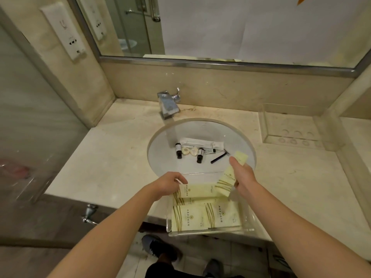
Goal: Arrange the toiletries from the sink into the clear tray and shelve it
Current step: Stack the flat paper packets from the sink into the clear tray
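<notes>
Clear tray [249, 227], table [112, 157] edge: pale packets inside. Left hand [167, 184] pinches 1 packet [197, 190]; right hand [244, 173] grips 2 sachets [226, 182]. Sink [160, 149]: 2 dark bottles [178, 151].

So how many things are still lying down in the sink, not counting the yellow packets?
Dark bottles: 2
Round soaps: 2
Long white packet: 1
Small tube: 1
Black razor: 1
Total: 7

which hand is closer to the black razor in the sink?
Right. The right hand, holding a yellow packet, sits just below the black razor. The left hand is farther, down-left at the clear tray, on another packet.
</notes>
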Tool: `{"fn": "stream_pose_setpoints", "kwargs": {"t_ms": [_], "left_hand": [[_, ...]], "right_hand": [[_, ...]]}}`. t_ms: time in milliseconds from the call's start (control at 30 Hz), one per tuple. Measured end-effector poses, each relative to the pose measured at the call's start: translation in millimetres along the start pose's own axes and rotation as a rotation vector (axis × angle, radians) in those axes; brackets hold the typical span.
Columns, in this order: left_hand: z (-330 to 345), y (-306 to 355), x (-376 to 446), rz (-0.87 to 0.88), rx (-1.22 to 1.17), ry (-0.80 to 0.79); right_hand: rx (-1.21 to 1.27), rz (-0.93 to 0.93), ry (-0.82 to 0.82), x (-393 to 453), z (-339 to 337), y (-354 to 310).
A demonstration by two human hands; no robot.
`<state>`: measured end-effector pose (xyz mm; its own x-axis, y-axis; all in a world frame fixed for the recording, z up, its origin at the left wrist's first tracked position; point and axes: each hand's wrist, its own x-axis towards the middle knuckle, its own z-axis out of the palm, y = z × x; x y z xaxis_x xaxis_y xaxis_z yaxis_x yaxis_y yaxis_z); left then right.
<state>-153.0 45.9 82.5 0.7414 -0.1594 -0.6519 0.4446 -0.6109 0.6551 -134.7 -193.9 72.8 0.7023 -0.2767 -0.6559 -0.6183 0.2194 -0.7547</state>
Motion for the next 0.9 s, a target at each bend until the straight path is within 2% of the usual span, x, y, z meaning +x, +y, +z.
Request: {"fn": "stream_pose_setpoints", "kwargs": {"t_ms": [200, 433, 667, 800, 900], "left_hand": [[10.5, 0.1, 1.8, 0.068, 0.220, 0.057], [24.4, -0.8, 6.2, 0.075, 0.400, 0.152], [31.7, -3.0, 9.0, 0.077, 0.398, 0.200], [30.8, -1.5, 9.8, 0.069, 0.397, 0.285], [26.4, -2.1, 11.7, 0.052, 0.284, 0.348]], "right_hand": [[-0.025, -0.014, -0.063, -2.1, -4.9, 11.4], [0.077, 0.078, -0.137, -18.7, -2.9, 17.2], [0.296, 0.157, -0.255, -26.0, 0.3, 25.7], [0.292, 0.176, -0.322, -30.1, 4.9, 27.4], [0.296, 0.201, -0.332, -28.5, 5.1, 28.7]]}}
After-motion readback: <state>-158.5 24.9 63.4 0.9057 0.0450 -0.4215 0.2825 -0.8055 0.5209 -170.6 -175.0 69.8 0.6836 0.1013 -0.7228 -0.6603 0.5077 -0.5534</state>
